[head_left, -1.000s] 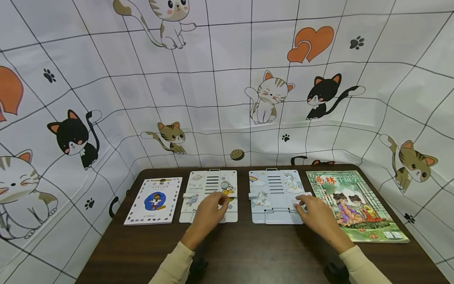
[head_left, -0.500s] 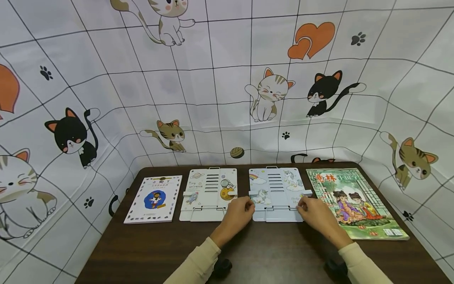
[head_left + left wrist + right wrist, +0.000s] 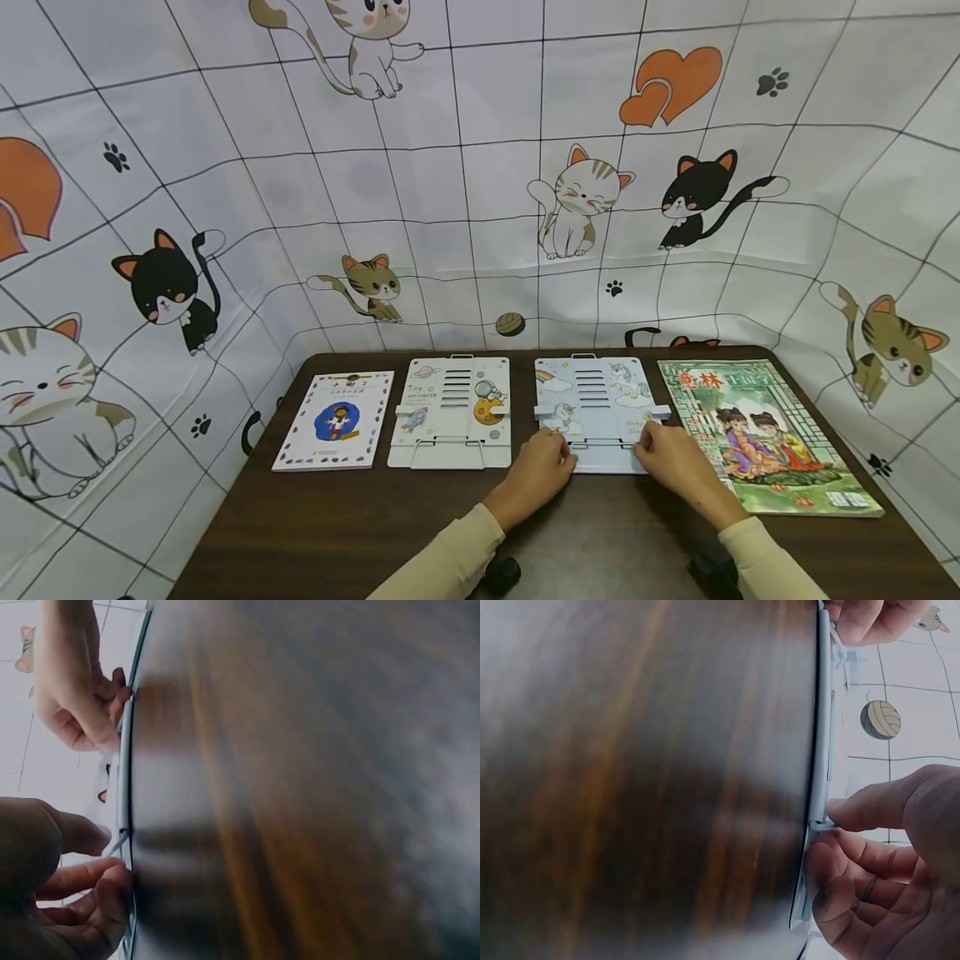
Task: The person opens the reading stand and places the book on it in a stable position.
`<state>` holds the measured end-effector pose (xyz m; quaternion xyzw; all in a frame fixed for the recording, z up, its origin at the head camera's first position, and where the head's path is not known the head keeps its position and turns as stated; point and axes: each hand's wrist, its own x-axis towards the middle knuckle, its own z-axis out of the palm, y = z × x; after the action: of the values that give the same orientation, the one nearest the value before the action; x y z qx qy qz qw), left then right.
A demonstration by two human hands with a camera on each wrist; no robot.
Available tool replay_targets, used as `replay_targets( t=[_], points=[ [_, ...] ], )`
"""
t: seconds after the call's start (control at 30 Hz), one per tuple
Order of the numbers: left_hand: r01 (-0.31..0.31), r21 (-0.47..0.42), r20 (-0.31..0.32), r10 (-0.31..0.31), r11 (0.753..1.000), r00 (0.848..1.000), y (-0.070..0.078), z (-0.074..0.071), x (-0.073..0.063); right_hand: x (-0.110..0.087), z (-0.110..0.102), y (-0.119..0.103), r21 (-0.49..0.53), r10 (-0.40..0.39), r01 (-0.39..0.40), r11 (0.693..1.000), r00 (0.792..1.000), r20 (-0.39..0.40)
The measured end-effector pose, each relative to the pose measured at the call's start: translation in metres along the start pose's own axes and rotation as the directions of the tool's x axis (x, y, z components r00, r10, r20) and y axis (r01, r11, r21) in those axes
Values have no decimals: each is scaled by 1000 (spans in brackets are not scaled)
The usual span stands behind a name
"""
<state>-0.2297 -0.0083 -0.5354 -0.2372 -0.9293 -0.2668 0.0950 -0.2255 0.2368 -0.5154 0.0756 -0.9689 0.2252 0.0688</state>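
Note:
A pale blue folding book stand (image 3: 592, 421) with unicorn and rainbow prints lies flat on the table. My left hand (image 3: 534, 473) is at its front left corner. In the left wrist view, that hand's thumb and fingers (image 3: 97, 838) pinch the stand's thin wire page holder (image 3: 116, 844). My right hand (image 3: 678, 462) is at the front right corner, and the right wrist view has its thumb and fingers around the other end of the wire (image 3: 823, 826). A second book stand (image 3: 450, 454), white with a "Tiny universe" print, lies flat to the left.
A white booklet (image 3: 311, 433) with a blue round picture lies at the far left. On the right, a green illustrated magazine (image 3: 817, 467) lies partly behind my right forearm. The dark wooden table (image 3: 337, 533) backs onto a cat-print cloth (image 3: 480, 192).
My left hand has moved right, from the white stand over to the front left of the blue one. My right hand has stayed near the blue stand's right corner, its fingers closing in.

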Motion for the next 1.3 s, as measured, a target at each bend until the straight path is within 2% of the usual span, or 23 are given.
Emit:
replay_targets(
  t=[0.27,0.43,0.63,0.8,1.1,1.3],
  points=[
    [16,27,8,-16,1000,1000,1,9,8,0,0,2,13,-14,14,1000,1000,-8],
    [3,-13,1,-3,1000,1000,-1,8,13,-1,-1,0,30,-16,17,999,1000,-15],
    [64,-38,23,-63,997,998,-6,7,19,1,0,-1,58,33,-35,998,999,35],
    [78,-50,49,-76,996,996,-6,4,21,2,0,-1,53,47,-49,997,998,46],
    [47,-13,52,-46,999,998,-8,4,19,3,1,4,76,24,-28,997,998,53],
    [66,-55,71,-62,996,996,-12,5,18,5,11,18,92,-19,18,996,1000,14]
  ],
)
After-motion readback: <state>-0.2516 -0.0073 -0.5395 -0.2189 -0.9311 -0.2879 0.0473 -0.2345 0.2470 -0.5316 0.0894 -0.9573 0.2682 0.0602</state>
